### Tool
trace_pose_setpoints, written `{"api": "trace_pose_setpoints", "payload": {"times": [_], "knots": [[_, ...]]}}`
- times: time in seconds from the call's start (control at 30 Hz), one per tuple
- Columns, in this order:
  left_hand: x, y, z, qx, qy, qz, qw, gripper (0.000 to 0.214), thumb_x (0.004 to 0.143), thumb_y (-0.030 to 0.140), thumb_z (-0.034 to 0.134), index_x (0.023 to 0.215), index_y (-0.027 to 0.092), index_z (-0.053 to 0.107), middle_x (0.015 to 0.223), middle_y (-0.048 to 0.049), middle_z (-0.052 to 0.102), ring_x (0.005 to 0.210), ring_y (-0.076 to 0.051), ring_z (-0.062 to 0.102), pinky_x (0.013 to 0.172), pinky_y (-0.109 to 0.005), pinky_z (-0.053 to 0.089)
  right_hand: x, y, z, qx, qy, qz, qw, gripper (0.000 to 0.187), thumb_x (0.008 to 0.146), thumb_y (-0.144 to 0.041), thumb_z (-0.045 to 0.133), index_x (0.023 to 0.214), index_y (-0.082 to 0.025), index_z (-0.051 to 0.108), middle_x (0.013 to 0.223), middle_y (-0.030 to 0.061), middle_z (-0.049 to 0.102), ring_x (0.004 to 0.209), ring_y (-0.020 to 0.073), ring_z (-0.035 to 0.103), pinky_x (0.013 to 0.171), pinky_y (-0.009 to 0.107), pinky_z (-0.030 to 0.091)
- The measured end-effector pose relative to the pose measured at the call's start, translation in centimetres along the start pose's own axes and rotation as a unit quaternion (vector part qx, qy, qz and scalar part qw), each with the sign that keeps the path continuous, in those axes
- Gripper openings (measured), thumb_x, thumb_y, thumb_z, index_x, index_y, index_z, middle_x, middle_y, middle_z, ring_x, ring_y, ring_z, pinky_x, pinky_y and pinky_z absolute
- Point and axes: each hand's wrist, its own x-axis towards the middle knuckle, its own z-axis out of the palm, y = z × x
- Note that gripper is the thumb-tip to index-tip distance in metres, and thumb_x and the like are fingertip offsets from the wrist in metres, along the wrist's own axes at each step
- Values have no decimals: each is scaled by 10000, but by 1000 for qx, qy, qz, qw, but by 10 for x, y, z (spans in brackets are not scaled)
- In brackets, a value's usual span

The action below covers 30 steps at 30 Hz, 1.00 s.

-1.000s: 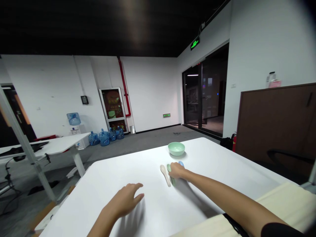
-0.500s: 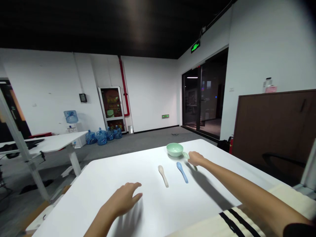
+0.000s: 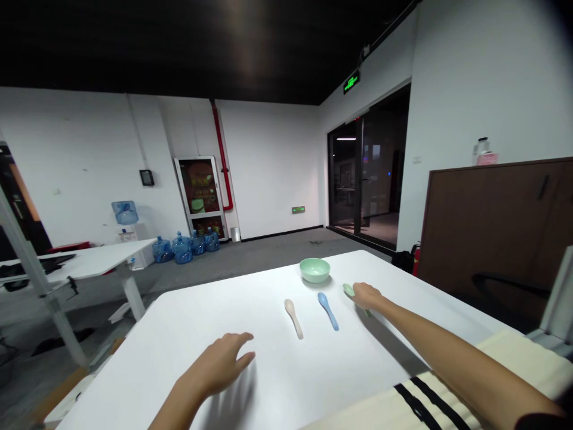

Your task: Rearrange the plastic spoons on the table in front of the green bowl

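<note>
My right hand (image 3: 367,297) is at the right of the white table, closed on a pale green spoon (image 3: 348,290) whose bowl sticks out to the left of my fingers and whose handle tip shows below them. To its left lie a blue spoon (image 3: 328,311) and a beige spoon (image 3: 293,318), side by side and apart from my hand. A pale green bowl (image 3: 314,270) sits beyond them, towards the far edge. My left hand (image 3: 218,364) hovers low or rests near the near edge of the table, fingers apart, holding nothing.
The white table (image 3: 224,304) ends at a far edge beyond the bowl. A cream cloth with black stripes (image 3: 505,370) lies at lower right. A dark brown cabinet (image 3: 492,239) stands to the right, and another white desk (image 3: 89,266) stands to the left.
My right hand has moved to the right, away from the bowl and blue spoon, and the green spoon has travelled with it. My left hand has barely moved.
</note>
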Motion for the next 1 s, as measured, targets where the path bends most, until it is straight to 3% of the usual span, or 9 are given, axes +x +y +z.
{"api": "trace_pose_setpoints", "payload": {"times": [0.57, 0.83, 1.0], "knots": [[-3, 4, -4, 2, 1, -3, 1000, 562, 823, 617, 373, 1274, 311, 514, 1263, -55, 589, 1154, -274, 523, 953, -397, 401, -6, -4, 2, 43, -4, 22, 999, 298, 761, -302, 614, 997, -123, 647, 1095, 206, 626, 971, 281, 612, 730, 327, 437], [-3, 4, -3, -1, 1, -2, 1000, 561, 826, 618, 370, 1273, 310, 515, 1267, -55, 585, 1174, -271, 510, 963, -394, 397, -4, -2, 5, 14, 3, 6, 1000, 293, 764, -245, 577, 1018, -115, 642, 1109, 187, 624, 963, 278, 615, 706, 323, 438], [-3, 1, -1, 0, 0, 0, 1000, 566, 825, 624, 369, 1273, 311, 514, 1265, -58, 585, 1167, -272, 517, 959, -395, 400, -2, 0, 3, 15, 9, 5, 1000, 293, 789, -328, 556, 974, -121, 650, 1059, 178, 643, 925, 262, 625, 690, 309, 436]]}}
